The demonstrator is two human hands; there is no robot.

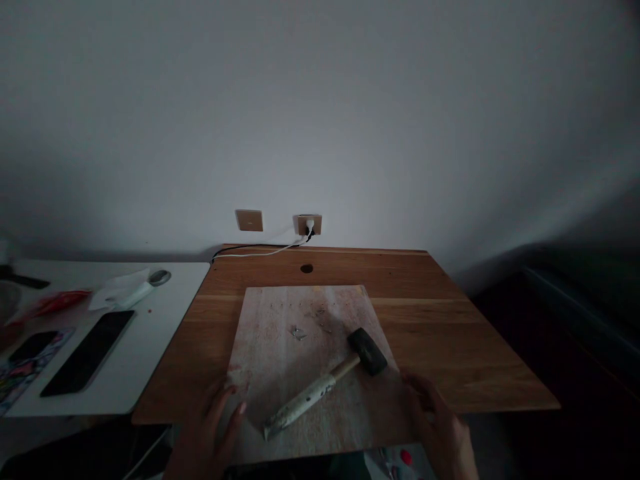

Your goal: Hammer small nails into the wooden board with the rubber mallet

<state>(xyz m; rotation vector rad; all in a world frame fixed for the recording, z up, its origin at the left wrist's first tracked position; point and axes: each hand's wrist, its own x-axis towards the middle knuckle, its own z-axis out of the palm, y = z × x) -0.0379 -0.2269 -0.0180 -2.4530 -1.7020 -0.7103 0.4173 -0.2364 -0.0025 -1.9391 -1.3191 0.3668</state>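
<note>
A pale, stained board (280, 347) lies on the wooden desk (440, 333), overhanging its near edge. On the board rests a mallet (330, 381) with a black head and a paint-spattered wooden handle, pointing toward me. Small metal bits (298, 333) lie near the board's middle. My left hand (213, 430) grips the board's near left edge, thumb on top. My right hand (440, 427) holds the board's near right corner. Neither hand touches the mallet.
A white table (150, 333) at the left carries a dark phone (90, 360), a second phone (31, 347), crumpled white paper (123, 288) and a red packet (53, 303). A wall socket (309, 225) with a plugged white cable sits behind the desk. Dark furniture stands at the right.
</note>
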